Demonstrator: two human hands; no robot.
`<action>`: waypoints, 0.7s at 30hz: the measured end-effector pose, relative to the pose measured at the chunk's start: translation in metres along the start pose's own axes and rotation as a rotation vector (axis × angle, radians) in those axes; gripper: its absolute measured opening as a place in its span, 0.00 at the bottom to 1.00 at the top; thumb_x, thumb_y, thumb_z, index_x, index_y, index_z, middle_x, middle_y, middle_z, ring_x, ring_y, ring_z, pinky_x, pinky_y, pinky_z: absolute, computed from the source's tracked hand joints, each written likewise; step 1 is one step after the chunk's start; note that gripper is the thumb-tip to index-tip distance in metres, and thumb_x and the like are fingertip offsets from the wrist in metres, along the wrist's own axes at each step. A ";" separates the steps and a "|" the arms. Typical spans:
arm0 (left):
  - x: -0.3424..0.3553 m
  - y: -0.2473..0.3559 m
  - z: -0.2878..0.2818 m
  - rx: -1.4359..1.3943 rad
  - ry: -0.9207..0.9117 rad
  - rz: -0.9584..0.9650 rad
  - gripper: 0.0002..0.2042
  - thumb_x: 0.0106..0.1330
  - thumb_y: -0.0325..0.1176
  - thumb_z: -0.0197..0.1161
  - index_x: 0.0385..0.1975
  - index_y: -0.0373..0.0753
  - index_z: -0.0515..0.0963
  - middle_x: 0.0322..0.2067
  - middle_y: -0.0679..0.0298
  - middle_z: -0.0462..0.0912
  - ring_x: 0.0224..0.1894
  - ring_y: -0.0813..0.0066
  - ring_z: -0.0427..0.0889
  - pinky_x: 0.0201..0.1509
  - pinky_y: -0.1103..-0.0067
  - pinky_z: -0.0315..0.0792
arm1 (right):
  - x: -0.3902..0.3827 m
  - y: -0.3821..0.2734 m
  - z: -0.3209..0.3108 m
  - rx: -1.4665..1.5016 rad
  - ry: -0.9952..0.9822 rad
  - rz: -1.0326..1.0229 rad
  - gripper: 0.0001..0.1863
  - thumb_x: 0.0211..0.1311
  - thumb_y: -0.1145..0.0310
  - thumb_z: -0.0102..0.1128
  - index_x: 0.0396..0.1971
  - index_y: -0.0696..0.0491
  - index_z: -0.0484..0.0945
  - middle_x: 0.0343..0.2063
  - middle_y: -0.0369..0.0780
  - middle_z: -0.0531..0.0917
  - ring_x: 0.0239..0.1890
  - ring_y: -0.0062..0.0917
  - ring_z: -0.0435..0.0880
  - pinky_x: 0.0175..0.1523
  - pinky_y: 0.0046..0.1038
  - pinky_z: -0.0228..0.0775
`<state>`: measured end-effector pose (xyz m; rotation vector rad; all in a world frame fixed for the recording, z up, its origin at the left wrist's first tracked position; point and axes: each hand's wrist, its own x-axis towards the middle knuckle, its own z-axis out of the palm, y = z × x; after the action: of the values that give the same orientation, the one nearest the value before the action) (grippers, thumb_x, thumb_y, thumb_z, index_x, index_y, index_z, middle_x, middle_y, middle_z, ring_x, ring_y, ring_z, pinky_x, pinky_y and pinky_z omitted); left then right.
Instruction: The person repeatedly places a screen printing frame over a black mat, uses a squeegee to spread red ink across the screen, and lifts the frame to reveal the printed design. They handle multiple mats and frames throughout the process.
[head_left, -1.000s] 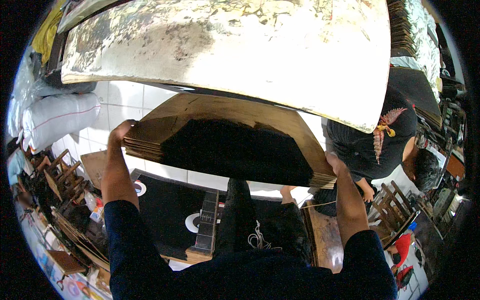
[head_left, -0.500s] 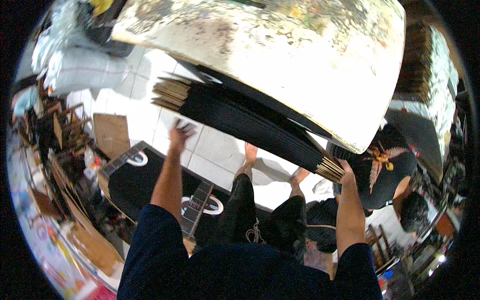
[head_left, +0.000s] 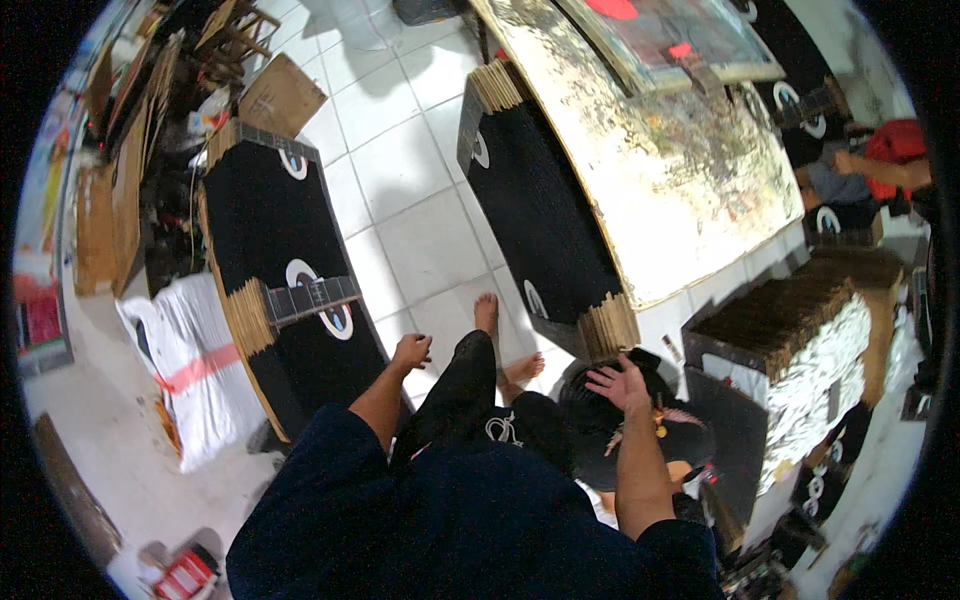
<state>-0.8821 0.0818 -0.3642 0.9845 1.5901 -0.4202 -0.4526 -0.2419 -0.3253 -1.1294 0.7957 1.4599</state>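
Right hand [head_left: 620, 384] empty, fingers spread, just beside the near end of the black stack [head_left: 540, 190]; contact cannot be told. Left hand [head_left: 411, 353] half open, fingers loosely curled, above the tiled floor [head_left: 400, 180]. Black stack lies alongside the paint-stained table [head_left: 680, 215].

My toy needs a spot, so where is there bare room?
The white tiles beyond the feet are bare, between the left-hand black stacks and the long black stack beside the table. The table's near end has bare room too, this side of the framed panel. It's crowded by the right hand: the long stack's end and another person in black.
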 end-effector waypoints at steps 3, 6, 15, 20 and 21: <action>-0.024 -0.033 0.015 -0.058 -0.034 -0.007 0.30 0.75 0.48 0.59 0.68 0.32 0.69 0.53 0.43 0.83 0.41 0.52 0.91 0.41 0.58 0.87 | -0.015 -0.014 0.002 -0.201 0.108 -0.013 0.39 0.78 0.49 0.52 0.79 0.48 0.48 0.76 0.55 0.54 0.69 0.60 0.69 0.63 0.67 0.71; -0.032 -0.044 0.026 -0.129 -0.021 0.010 0.29 0.75 0.48 0.61 0.68 0.33 0.69 0.52 0.43 0.83 0.42 0.52 0.90 0.40 0.58 0.87 | -0.028 -0.033 0.002 -0.531 0.171 -0.056 0.37 0.78 0.48 0.51 0.77 0.49 0.52 0.71 0.54 0.65 0.64 0.51 0.77 0.58 0.58 0.78; -0.001 0.053 0.013 -0.143 -0.078 0.182 0.29 0.74 0.46 0.61 0.68 0.33 0.68 0.48 0.49 0.84 0.40 0.56 0.90 0.40 0.61 0.86 | -0.078 -0.057 -0.043 -0.672 0.348 -0.303 0.33 0.75 0.51 0.57 0.73 0.50 0.66 0.61 0.50 0.79 0.52 0.40 0.86 0.52 0.45 0.81; -0.008 0.159 0.017 -0.179 -0.012 0.389 0.28 0.75 0.47 0.60 0.68 0.34 0.69 0.52 0.46 0.84 0.45 0.54 0.89 0.44 0.59 0.84 | -0.093 -0.066 -0.083 -0.671 0.448 -0.120 0.27 0.74 0.50 0.59 0.68 0.42 0.72 0.51 0.41 0.83 0.39 0.31 0.89 0.32 0.35 0.82; -0.013 0.181 0.024 -0.178 0.025 0.411 0.28 0.75 0.46 0.61 0.67 0.33 0.70 0.50 0.47 0.85 0.45 0.55 0.89 0.44 0.61 0.85 | -0.092 -0.075 -0.094 -0.718 0.450 -0.080 0.29 0.73 0.53 0.62 0.69 0.46 0.70 0.51 0.42 0.82 0.37 0.31 0.88 0.35 0.36 0.84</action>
<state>-0.7269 0.1648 -0.3149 1.1457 1.3744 0.0166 -0.3612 -0.3441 -0.2618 -2.0591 0.5098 1.4809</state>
